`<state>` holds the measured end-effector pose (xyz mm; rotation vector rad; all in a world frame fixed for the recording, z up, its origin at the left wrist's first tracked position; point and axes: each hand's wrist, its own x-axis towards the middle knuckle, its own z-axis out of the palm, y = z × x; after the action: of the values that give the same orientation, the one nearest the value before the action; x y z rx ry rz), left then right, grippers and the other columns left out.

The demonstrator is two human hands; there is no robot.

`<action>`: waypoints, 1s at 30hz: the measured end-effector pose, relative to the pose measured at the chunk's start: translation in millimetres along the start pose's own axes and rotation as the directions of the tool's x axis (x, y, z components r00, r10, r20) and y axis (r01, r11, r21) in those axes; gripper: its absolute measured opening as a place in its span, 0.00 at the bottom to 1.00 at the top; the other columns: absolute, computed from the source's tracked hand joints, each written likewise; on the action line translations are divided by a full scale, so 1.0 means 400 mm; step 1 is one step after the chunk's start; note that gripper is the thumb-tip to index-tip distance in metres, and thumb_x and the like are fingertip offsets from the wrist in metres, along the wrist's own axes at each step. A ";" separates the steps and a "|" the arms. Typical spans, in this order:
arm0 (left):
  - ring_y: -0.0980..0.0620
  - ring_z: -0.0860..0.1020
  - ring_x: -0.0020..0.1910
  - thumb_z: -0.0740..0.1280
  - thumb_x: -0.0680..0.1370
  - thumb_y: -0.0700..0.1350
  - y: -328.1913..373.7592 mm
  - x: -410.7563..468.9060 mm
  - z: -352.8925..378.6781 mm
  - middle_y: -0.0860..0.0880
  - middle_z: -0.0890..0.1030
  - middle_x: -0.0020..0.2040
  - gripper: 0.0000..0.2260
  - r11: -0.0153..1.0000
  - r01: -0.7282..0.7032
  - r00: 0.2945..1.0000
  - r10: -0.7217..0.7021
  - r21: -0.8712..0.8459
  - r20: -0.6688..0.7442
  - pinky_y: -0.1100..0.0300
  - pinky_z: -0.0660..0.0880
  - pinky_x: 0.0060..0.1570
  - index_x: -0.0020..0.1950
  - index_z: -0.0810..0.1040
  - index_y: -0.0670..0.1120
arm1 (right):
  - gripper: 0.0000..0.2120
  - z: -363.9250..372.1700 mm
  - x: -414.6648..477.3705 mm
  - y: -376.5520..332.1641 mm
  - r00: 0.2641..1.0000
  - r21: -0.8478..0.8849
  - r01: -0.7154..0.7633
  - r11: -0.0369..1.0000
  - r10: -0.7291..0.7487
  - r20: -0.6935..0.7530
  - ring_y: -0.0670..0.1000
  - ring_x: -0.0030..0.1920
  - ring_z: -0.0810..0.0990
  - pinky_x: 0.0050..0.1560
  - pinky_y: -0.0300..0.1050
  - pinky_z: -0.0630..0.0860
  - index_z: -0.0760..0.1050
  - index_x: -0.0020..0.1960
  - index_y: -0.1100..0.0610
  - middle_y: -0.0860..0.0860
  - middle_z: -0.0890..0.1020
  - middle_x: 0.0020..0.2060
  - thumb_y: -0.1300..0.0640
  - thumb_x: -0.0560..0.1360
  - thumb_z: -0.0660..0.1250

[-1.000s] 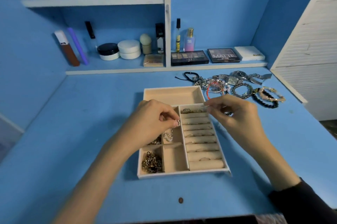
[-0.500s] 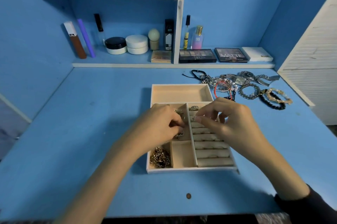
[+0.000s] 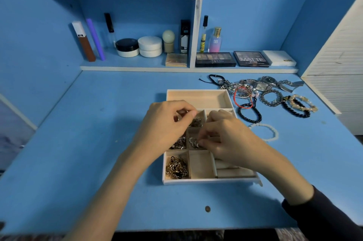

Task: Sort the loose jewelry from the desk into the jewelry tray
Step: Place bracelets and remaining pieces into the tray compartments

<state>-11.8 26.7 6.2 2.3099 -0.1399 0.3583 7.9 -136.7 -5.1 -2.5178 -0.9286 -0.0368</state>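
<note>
The cream jewelry tray (image 3: 198, 99) sits mid-desk, its long back compartment bare. Gold chains (image 3: 176, 167) fill the front-left cell, and small silver pieces (image 3: 179, 142) and dark pieces (image 3: 196, 122) lie in cells behind it. My left hand (image 3: 163, 123) hovers over the left cells, thumb and forefinger pinched on something small. My right hand (image 3: 229, 142) covers the ring rolls, and its fingertips pinch a small silver piece (image 3: 194, 142) in the middle cell. Loose watches and bracelets (image 3: 255, 87) are heaped right of the tray, with a black bead bracelet (image 3: 250, 113) and a white bead bracelet (image 3: 265, 131) nearer.
Shelves at the back carry cosmetics jars (image 3: 137, 47), bottles and eyeshadow palettes (image 3: 215, 59). A white louvered door (image 3: 337, 64) closes the right side. A small brown disc (image 3: 207, 209) lies near the desk's front edge. Blue desk surface spreads to the left of the tray.
My right hand has moved from the top of the ring rolls down and left to the middle cell. My left hand has shifted toward the back-left cells.
</note>
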 end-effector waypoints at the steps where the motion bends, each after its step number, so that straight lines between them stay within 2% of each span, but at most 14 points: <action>1: 0.66 0.74 0.34 0.68 0.74 0.47 0.000 0.001 0.003 0.63 0.77 0.32 0.04 1.000 0.001 1.000 -0.001 -0.001 0.000 0.76 0.67 0.35 0.43 0.83 0.52 | 0.05 0.003 0.001 0.001 1.000 -0.017 0.003 1.000 -0.003 -0.005 0.47 0.45 0.67 0.48 0.43 0.67 0.83 0.44 0.53 0.46 0.68 0.35 0.57 0.70 0.69; 4: 0.64 0.75 0.34 0.68 0.74 0.47 0.003 0.005 0.017 0.61 0.79 0.34 0.05 1.000 0.001 1.000 -0.001 0.003 -0.004 0.75 0.68 0.35 0.44 0.83 0.51 | 0.06 0.014 0.004 0.007 0.999 -0.044 0.011 0.999 -0.013 -0.037 0.47 0.44 0.65 0.48 0.47 0.70 0.83 0.44 0.53 0.45 0.66 0.35 0.57 0.70 0.69; 6: 0.62 0.75 0.35 0.68 0.74 0.46 0.006 0.006 0.029 0.59 0.81 0.37 0.05 1.000 0.002 1.000 -0.002 0.003 -0.006 0.73 0.69 0.37 0.44 0.83 0.51 | 0.09 0.017 0.003 0.013 0.997 -0.027 0.003 1.000 -0.005 -0.075 0.46 0.42 0.65 0.45 0.46 0.70 0.83 0.44 0.53 0.42 0.64 0.33 0.54 0.68 0.65; 8: 0.63 0.74 0.35 0.67 0.74 0.46 0.011 0.008 0.042 0.58 0.80 0.38 0.05 1.000 -0.013 1.000 0.013 0.005 -0.007 0.73 0.69 0.37 0.44 0.83 0.52 | 0.11 0.014 -0.005 0.022 0.991 0.027 -0.024 0.999 0.027 -0.128 0.47 0.40 0.67 0.42 0.42 0.69 0.82 0.44 0.53 0.43 0.66 0.34 0.53 0.67 0.62; 11: 0.62 0.73 0.37 0.67 0.75 0.46 0.026 0.014 0.062 0.58 0.81 0.41 0.05 0.999 -0.034 0.999 0.034 -0.002 0.023 0.68 0.70 0.40 0.46 0.83 0.53 | 0.09 0.001 -0.029 0.047 0.964 0.134 -0.050 0.990 0.083 -0.251 0.45 0.37 0.71 0.39 0.32 0.67 0.81 0.43 0.54 0.47 0.73 0.34 0.57 0.68 0.63; 15: 0.62 0.75 0.42 0.65 0.76 0.48 0.065 0.029 0.091 0.58 0.81 0.45 0.06 0.998 -0.061 0.994 0.063 -0.022 0.084 0.65 0.72 0.44 0.49 0.81 0.54 | 0.05 -0.034 -0.074 0.121 0.914 0.201 -0.139 0.970 0.203 -0.350 0.43 0.39 0.73 0.38 0.26 0.65 0.81 0.44 0.54 0.45 0.76 0.35 0.59 0.71 0.66; 18: 0.60 0.76 0.45 0.65 0.76 0.48 0.100 0.052 0.123 0.58 0.81 0.45 0.07 0.996 -0.088 0.986 0.089 -0.015 0.142 0.65 0.72 0.45 0.51 0.81 0.54 | 0.08 -0.060 -0.109 0.198 0.847 0.227 -0.239 0.944 0.317 -0.426 0.42 0.39 0.74 0.37 0.27 0.66 0.81 0.43 0.56 0.47 0.77 0.35 0.67 0.71 0.67; 22: 0.58 0.77 0.44 0.65 0.75 0.46 0.143 0.102 0.178 0.56 0.81 0.42 0.07 0.990 -0.136 0.976 0.137 -0.017 0.166 0.60 0.74 0.47 0.50 0.81 0.52 | 0.13 -0.087 -0.152 0.294 0.702 0.325 -0.391 0.861 0.507 -0.500 0.42 0.36 0.75 0.36 0.32 0.68 0.80 0.39 0.53 0.45 0.78 0.34 0.69 0.71 0.63; 24: 0.57 0.77 0.44 0.65 0.76 0.45 0.165 0.133 0.212 0.56 0.81 0.42 0.08 0.988 -0.153 0.969 0.149 0.002 0.195 0.60 0.74 0.48 0.52 0.81 0.52 | 0.14 -0.096 -0.168 0.335 0.629 0.367 -0.444 0.817 0.576 -0.522 0.46 0.35 0.75 0.35 0.33 0.67 0.79 0.37 0.53 0.48 0.79 0.35 0.70 0.70 0.62; 26: 0.56 0.77 0.45 0.65 0.76 0.43 0.185 0.168 0.251 0.55 0.81 0.44 0.08 0.984 -0.176 0.959 0.165 0.028 0.232 0.59 0.75 0.49 0.53 0.81 0.51 | 0.13 -0.102 -0.175 0.362 0.578 0.385 -0.487 0.784 0.620 -0.531 0.53 0.37 0.76 0.34 0.35 0.65 0.78 0.37 0.55 0.54 0.81 0.38 0.70 0.69 0.61; 30: 0.56 0.75 0.42 0.63 0.77 0.40 0.206 0.238 0.342 0.51 0.82 0.48 0.09 0.963 -0.247 0.932 0.205 0.111 0.298 0.64 0.72 0.48 0.55 0.80 0.47 | 0.11 -0.102 -0.177 0.382 0.520 0.415 -0.508 0.755 0.652 -0.551 0.51 0.36 0.74 0.34 0.32 0.66 0.79 0.39 0.57 0.57 0.81 0.38 0.70 0.68 0.61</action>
<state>90.8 -128.2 2.0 2.4884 -0.5448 0.1512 53.6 -299.5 -43.3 -2.2029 0.2364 -0.5731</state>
